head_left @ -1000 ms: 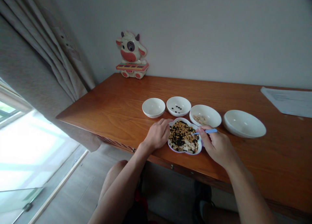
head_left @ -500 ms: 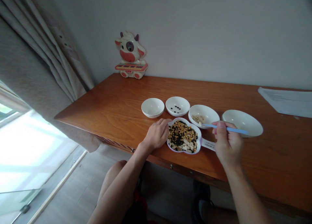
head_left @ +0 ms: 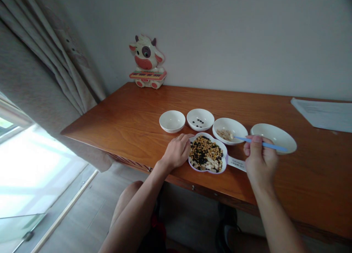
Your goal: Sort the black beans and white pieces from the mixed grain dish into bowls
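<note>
My right hand is pinched shut on a blue tool, though my fingers hide most of it. Its tip is hard to make out by the pale beans in the bowl. My left hand rests loosely open against the plate on the tabletop.

No text can be read anywhere. A white tag juts out from the right edge of the divided plate and carries dark print, too small to make out. The sheet of paper at the far right of the desk shows faint lines of print, also illegible. The keyboard of the toy cow bears a tiny mark, too blurred to read.
</note>
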### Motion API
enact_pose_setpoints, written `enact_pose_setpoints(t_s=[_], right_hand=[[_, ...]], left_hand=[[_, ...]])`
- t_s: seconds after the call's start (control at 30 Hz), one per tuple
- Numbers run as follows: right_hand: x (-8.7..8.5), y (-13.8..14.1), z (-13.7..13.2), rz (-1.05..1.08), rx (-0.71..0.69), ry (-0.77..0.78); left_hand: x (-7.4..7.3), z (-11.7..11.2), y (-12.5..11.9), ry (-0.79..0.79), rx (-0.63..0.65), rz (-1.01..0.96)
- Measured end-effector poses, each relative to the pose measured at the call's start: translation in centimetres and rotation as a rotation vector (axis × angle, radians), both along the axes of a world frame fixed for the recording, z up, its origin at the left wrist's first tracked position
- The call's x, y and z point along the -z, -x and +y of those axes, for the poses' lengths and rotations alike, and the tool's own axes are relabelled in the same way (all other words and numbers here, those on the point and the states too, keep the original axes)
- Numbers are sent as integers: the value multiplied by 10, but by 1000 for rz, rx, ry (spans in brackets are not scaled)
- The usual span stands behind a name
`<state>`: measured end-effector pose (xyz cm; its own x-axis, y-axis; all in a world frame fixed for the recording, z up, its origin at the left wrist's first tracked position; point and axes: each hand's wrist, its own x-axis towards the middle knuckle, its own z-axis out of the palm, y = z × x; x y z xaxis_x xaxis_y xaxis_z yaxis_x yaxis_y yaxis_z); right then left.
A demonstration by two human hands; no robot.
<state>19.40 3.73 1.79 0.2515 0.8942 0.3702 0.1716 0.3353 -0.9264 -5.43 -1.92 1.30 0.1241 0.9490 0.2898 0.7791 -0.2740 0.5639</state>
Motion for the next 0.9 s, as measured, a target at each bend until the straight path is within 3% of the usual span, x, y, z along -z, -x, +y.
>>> enact_pose_setpoints(t_s=[0.9], right_hand=[[3, -3, 2, -83, -12, 18]], left_hand=[[1, 0, 0, -2, 2, -38]])
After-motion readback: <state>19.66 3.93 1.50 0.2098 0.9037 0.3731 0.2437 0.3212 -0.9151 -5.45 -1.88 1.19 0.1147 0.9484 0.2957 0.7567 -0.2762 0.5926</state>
